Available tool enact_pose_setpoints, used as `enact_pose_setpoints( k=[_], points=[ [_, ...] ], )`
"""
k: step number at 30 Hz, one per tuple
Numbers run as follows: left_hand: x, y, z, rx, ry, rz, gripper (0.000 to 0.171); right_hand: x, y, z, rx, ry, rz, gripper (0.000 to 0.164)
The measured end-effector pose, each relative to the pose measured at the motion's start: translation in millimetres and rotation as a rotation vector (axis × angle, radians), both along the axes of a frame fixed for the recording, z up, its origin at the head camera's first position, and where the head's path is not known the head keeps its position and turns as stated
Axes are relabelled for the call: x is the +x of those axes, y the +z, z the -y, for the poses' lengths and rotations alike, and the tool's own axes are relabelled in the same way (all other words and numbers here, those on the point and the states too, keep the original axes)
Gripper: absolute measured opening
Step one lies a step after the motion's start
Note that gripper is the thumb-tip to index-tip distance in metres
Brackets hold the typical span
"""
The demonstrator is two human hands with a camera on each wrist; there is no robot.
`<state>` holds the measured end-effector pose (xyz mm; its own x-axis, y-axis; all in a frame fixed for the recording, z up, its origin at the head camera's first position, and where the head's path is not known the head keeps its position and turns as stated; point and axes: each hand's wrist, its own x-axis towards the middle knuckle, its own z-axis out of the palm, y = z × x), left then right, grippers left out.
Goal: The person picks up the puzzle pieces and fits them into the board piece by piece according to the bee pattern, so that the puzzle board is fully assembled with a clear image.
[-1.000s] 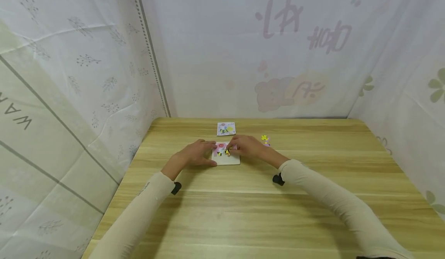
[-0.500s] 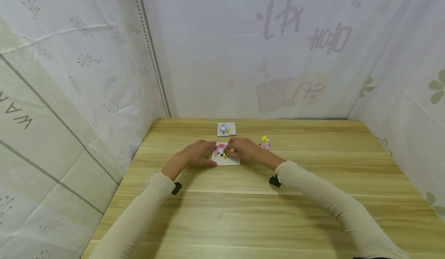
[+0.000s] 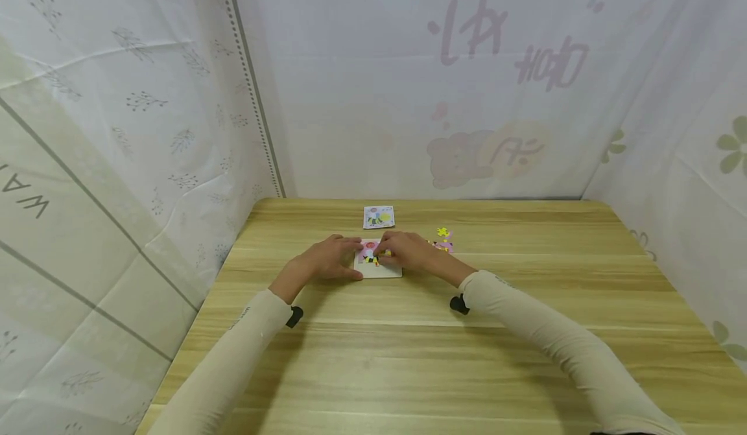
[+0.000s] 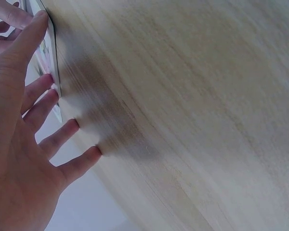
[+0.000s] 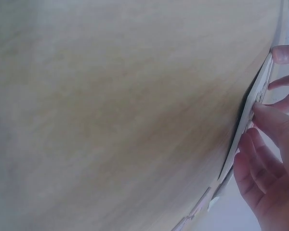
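A small square puzzle board [image 3: 382,271] lies on the table, its upper part covered with joined pink, white and yellow-black pieces. My left hand [image 3: 329,258] rests at the board's left side, thumb at its lower left corner and fingertips at the upper left; in the left wrist view the fingers [image 4: 62,137] are spread and straight. My right hand [image 3: 410,251] reaches over the board from the right, thumb and index finger pinching a yellow-black puzzle piece [image 3: 377,262] at the edge of the joined ones. The hand hides the board's upper right.
Behind the board lies a picture card [image 3: 379,217] with a bee on it. Several loose puzzle pieces, including a yellow one [image 3: 443,232] and pink ones [image 3: 445,246], lie to the right beyond my right wrist. Printed curtains [image 3: 350,98] close off the table's back and sides.
My right hand has shifted slightly left with the piece, which now sits close against the joined pieces. More of the loose pink pieces shows past the wrist. My left hand stays put.
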<state>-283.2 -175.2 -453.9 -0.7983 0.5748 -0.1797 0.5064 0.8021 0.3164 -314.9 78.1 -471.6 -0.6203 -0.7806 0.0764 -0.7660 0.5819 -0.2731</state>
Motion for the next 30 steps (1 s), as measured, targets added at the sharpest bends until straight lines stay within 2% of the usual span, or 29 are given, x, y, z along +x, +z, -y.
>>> enact_pose_setpoints(
  k=[14,22,30],
  points=[
    [1.6,2.7,-1,-0.001,0.015,-0.001,0.078,-5.9,7.5,-21,-0.043,-0.059,-0.013,0.018],
    [2.5,1.4,-1,0.009,0.012,-0.007,0.079,-14.4,13.1,-54,-0.055,-0.116,-0.027,0.019],
    [1.7,0.4,-1,-0.001,0.023,-0.010,0.080,-18.8,24.0,-85,-0.052,-0.211,0.032,0.024]
  ],
)
